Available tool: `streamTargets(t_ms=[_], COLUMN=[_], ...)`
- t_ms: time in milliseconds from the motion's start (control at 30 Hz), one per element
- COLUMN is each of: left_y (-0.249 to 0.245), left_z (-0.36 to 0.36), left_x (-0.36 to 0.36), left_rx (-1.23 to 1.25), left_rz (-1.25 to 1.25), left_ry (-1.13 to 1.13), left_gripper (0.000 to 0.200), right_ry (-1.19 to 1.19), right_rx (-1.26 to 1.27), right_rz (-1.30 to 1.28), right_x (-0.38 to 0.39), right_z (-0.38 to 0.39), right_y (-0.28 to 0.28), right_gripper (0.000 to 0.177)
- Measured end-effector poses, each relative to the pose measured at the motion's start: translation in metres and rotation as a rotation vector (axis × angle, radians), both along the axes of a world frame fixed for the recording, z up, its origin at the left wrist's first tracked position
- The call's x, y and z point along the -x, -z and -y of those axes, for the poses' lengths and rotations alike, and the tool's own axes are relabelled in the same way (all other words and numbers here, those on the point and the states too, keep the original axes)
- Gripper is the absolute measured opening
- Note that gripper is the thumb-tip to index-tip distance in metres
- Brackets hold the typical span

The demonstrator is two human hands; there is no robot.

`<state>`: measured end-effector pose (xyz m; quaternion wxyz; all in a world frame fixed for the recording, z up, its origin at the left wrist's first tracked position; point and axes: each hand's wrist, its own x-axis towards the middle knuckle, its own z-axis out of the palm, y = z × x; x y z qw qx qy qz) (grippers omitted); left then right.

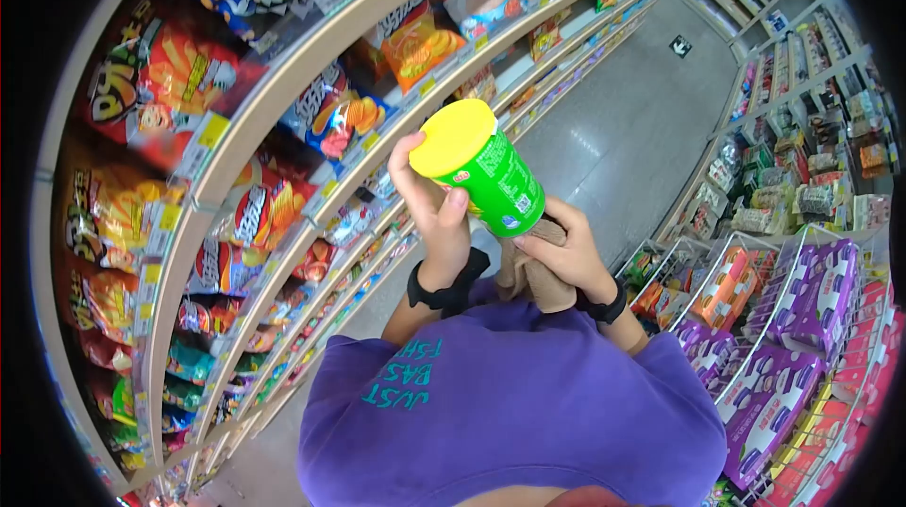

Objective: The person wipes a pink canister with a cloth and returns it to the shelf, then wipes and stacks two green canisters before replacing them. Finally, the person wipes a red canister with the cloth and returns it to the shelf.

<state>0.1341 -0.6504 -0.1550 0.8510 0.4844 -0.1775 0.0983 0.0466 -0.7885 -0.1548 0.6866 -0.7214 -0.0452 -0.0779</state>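
A green snack canister (510, 184) with a yellow plastic lid (455, 137) is tilted in front of my chest, its lid towards the upper left. Fine print and a square code show on its side. My left hand (436, 215) grips it near the lid, thumb on the side and fingers partly hidden behind. In my right hand (569, 254) is a bunched brown cloth (530, 271), which lies against the canister's lower end. The fingers under the cloth are hidden.
Long shelves (283, 97) of bagged snacks curve along my left. To my right are wire baskets (746, 356) holding purple and orange packs, with more shelves (793, 120) behind them. A grey aisle floor (604, 120) with an arrow sign (679, 46) runs ahead.
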Motion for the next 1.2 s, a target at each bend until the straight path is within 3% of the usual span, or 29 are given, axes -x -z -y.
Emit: streamTargets(t_ms=[167,233,267,367,433,500,600,767,800,933,1033,1067,1200], left_y=[-0.029,-0.031,-0.032,-0.032,-0.036,-0.051,-0.078,-0.111,-0.118,-0.162,-0.196,-0.208,-0.267], left_z=[-0.011,-0.031,-0.035,-0.054,-0.060,-0.065,-0.071,-0.077,-0.079,-0.077,-0.075,-0.072,-0.058], left_x=[-0.051,-0.066,-0.075,-0.093,-0.104,-0.114,-0.124,-0.123,-0.121,-0.109,-0.105,-0.105,-0.112], left_rx=[0.118,-0.086,-0.163,-0.272,-0.332,-0.532,-0.698,-0.816,-0.838,-1.013,-1.055,-1.039,-0.991], left_rz=[0.095,0.055,0.137,0.252,0.326,0.499,0.631,0.643,0.649,0.711,0.740,0.730,0.729], left_ry=[0.247,0.332,0.263,0.254,0.253,0.117,0.064,-0.078,-0.111,-0.250,-0.282,-0.276,-0.316], left_gripper=[0.065,0.069,0.072,0.074,0.074,0.073,0.069,0.065,0.066,0.066,0.069,0.069,0.064], right_ry=[-0.144,-0.245,-0.276,-0.334,-0.325,-0.374,-0.416,-0.613,-0.689,-0.974,-1.016,-0.988,-1.109], right_rx=[-0.284,-0.560,-0.639,-0.747,-0.506,0.058,0.278,0.577,0.613,0.511,0.325,0.394,0.206], right_rz=[-0.193,-0.341,-0.400,-0.440,-0.367,-0.042,0.015,0.140,0.156,0.103,0.190,0.311,0.249], right_x=[-0.048,-0.063,-0.071,-0.091,-0.110,-0.139,-0.165,-0.201,-0.210,-0.232,-0.244,-0.246,-0.255], right_z=[0.037,0.041,0.043,0.041,0.047,0.058,0.050,0.045,0.046,0.052,0.061,0.065,0.083], right_y=[-0.005,-0.007,-0.006,-0.014,-0.008,-0.013,-0.062,-0.100,-0.103,-0.147,-0.162,-0.177,-0.225], right_gripper=[0.038,0.043,0.044,0.044,0.045,0.049,0.054,0.060,0.069,0.079,0.075,0.072,0.069])
